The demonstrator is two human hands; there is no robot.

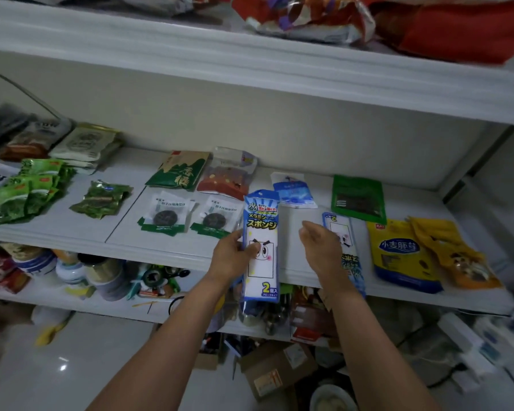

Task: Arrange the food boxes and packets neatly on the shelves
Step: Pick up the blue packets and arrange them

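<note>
Left hand (235,256) grips tall blue-and-white sponge packet (260,247) by its edge, upright over white shelf (131,247). Right hand (321,244) empty, fingers loosely curled, beside matching packet (343,241) lying flat. Best laid in the gap between hands, parallel. Beyond, small blue pouch (294,191) crowds the far end.

Two sponge packets (261,221) (350,259), two white disc packets (163,216) (215,218), two yellow pouches (398,256) (454,253), one dark green pouch (358,198), two hands (235,256) (321,247).

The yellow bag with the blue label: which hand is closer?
Right. The right hand is just left of the yellow bag; the left hand is farther left, holding a sponge pack.
</note>
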